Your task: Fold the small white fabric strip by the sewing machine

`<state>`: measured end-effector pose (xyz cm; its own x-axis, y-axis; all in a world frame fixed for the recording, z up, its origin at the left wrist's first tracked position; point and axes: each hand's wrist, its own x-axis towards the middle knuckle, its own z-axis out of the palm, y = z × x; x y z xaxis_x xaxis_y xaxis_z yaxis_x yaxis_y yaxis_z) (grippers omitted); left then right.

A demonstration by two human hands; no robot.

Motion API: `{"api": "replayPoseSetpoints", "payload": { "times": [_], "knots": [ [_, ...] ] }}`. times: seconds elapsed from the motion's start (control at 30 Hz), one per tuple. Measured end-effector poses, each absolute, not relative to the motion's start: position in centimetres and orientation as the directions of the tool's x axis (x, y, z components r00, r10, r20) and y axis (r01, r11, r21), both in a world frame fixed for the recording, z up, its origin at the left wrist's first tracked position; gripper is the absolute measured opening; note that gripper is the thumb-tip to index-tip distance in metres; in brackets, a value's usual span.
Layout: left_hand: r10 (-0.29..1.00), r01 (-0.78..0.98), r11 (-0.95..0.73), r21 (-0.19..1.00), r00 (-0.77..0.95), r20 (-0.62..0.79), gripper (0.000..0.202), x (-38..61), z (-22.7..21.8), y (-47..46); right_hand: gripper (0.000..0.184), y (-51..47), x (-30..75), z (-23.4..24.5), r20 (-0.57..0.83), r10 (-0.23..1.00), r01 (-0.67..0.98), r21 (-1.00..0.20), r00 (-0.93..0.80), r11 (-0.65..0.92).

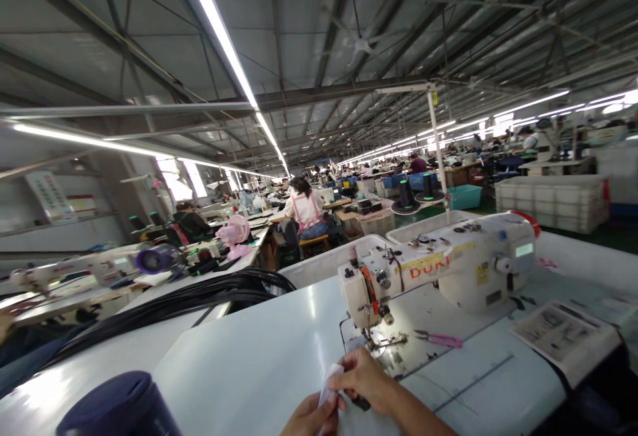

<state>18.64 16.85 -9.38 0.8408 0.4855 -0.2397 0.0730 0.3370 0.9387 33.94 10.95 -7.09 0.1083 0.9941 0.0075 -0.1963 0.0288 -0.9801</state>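
Observation:
At the bottom of the view both my hands pinch a small white piece of fabric [329,383] over the pale table [249,363]. My left hand [310,418] grips its lower end, only partly in view. My right hand [365,379] holds its upper side with closed fingers, just in front of the needle area of a white sewing machine [438,266] with red lettering. Pink-handled thread snips [441,339] lie on the machine bed to the right of my hands.
A printed sheet [563,333] lies at the table's right. A dark round object [117,406] sits at the bottom left, and black cords [199,296] run behind it. White bins [329,260] stand behind the machine. Other people sit at rows of sewing stations [306,213] farther back.

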Motion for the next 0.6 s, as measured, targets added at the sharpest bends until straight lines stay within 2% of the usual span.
{"api": "replayPoseSetpoints", "payload": {
  "times": [0.13,0.3,0.37,0.47,0.53,0.6],
  "knots": [
    [0.551,0.040,0.355,0.934,0.798,-0.243,0.053,18.3,-9.1,16.5,0.024,10.8,33.5,-7.1,0.006,0.998,-0.238,-0.971,0.068,0.022],
    [0.537,0.037,0.344,0.938,0.812,-0.229,0.048,17.9,-7.8,15.6,0.033,11.2,33.3,-7.6,0.024,0.998,-0.261,-0.964,0.065,0.040],
    [0.553,0.023,0.362,0.932,0.799,-0.235,0.050,18.0,-7.6,15.6,0.046,11.7,33.4,-8.5,0.067,0.993,-0.243,-0.966,0.102,0.090],
    [0.612,-0.009,0.454,0.891,0.730,-0.305,0.058,18.1,-7.5,16.0,0.070,12.4,33.6,-9.7,0.177,0.956,-0.114,-0.972,0.233,0.207],
    [0.641,-0.026,0.499,0.866,0.684,-0.349,0.065,18.2,-7.5,16.4,0.067,12.3,33.6,-10.0,0.267,0.926,0.026,-0.963,0.267,0.270],
    [0.645,-0.037,0.519,0.854,0.672,-0.363,0.065,18.2,-7.6,16.6,0.064,12.0,33.4,-9.8,0.310,0.926,0.092,-0.951,0.215,0.296]
  ]
}}
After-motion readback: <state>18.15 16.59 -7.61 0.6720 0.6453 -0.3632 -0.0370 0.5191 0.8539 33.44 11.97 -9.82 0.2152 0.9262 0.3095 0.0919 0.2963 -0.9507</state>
